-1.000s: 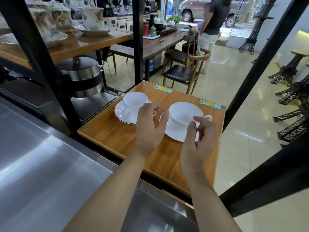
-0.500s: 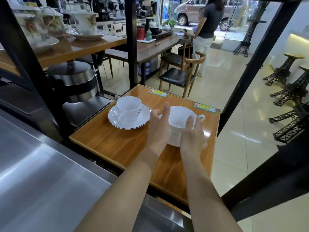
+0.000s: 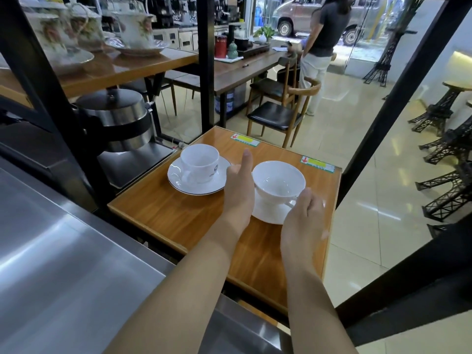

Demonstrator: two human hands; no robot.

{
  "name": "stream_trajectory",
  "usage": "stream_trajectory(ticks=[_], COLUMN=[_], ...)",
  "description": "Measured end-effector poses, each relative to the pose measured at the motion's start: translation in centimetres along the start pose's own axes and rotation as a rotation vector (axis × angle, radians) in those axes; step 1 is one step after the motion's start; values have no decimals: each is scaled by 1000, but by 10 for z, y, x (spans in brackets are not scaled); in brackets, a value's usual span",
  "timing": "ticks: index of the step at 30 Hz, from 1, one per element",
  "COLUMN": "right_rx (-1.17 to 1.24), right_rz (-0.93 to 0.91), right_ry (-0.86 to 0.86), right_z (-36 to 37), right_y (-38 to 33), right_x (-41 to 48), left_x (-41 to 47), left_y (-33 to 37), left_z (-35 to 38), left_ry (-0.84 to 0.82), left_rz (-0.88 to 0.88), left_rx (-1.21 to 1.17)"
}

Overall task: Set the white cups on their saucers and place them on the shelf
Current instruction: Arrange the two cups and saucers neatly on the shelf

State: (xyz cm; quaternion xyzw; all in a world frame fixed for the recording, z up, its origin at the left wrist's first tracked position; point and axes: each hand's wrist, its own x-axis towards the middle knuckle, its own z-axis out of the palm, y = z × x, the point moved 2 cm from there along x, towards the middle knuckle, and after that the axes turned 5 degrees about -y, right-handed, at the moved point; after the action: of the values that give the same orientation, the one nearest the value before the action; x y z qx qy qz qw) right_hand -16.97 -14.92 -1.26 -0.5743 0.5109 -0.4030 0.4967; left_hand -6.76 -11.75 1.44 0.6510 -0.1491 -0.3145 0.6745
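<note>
Glossy tiled floor (image 3: 357,139), wooden chair (image 3: 278,116), long table (image 3: 245,65).

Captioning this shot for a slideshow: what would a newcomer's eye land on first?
Two bare hands closing around a wide white cup on its saucer, right of centre on the wooden shelf: the left hand at its side, the right hand at the handle. A second white cup sits on a saucer just left.

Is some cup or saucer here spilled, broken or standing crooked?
Nothing stands out. Both hands hold the wide cup and saucer; the other cup sits upright, empty, on its saucer.
</note>
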Motion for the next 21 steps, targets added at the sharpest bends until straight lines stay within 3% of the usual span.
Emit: stream_trajectory(ticks=[8, 13, 21], right_rx=[108, 256, 247], right_rz=[-28, 133, 17], right_ry=[38, -161, -114], right_z=[1, 7, 0], right_y=[-2, -12, -8], right_x=[-4, 3, -13], left_x=[4, 3, 7], left_y=[-1, 1, 4], left_z=[-2, -3, -7], left_ry=[-100, -112, -152], left_rz=[-52, -83, -117], left_rx=[-22, -73, -73])
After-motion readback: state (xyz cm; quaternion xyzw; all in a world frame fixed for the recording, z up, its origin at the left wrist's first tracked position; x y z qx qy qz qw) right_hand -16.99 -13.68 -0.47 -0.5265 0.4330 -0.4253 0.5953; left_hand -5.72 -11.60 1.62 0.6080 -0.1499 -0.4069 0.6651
